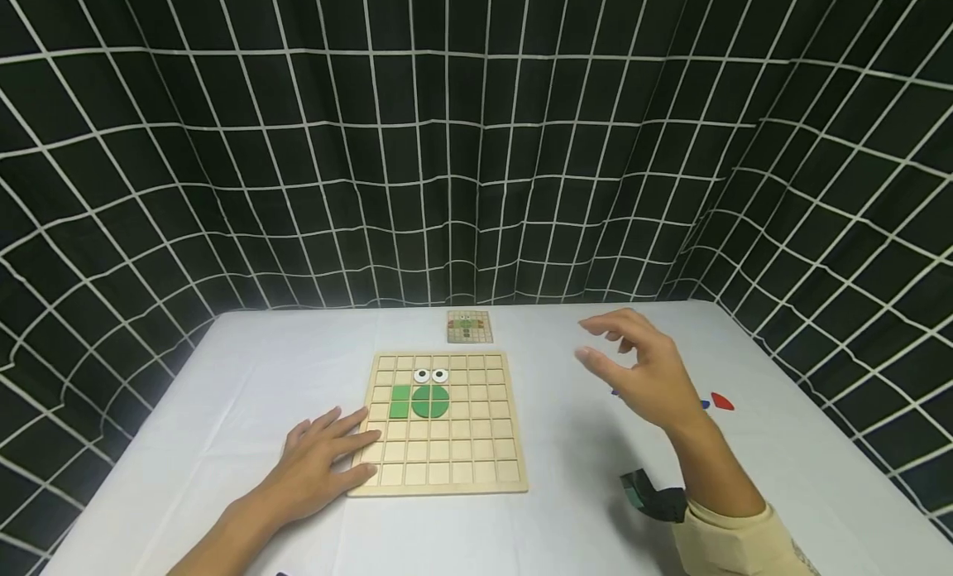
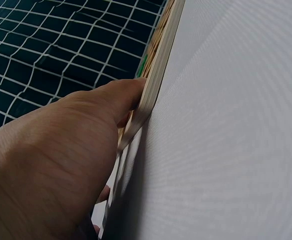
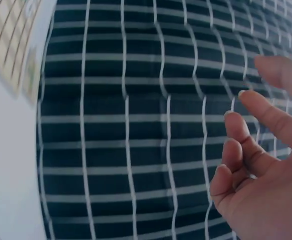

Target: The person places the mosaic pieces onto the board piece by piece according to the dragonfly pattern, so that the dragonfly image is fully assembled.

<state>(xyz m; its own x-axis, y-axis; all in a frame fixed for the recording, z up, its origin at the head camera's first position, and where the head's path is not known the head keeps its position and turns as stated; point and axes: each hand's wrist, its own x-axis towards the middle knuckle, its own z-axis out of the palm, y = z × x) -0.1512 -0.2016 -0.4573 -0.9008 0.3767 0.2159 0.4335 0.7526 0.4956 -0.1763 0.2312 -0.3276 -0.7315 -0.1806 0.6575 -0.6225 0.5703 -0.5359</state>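
While the left hand [image 1: 320, 458] rests spread on the board [image 1: 462, 452], the right hand [image 1: 651, 377] hovers empty, fingers loose — placing seems partway; next probably calls for pinching the red piece [image 1: 721, 401].

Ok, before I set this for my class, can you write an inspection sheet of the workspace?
Surface: white table, lightly creased.
Job's things: square pale-wood grid board bearing two green squares, a green circle in quarters and two round black-and-white eyes; small square patterned card beyond it.
Clutter: red flat piece at right; blue bits partly hidden by the right hand; dark sliver at the near edge, unidentifiable.
Hands: left hand rests on the board's left edge; right hand raised, holding nothing.
Cables: nothing seen.
Surroundings: black curtain with white grid lines.
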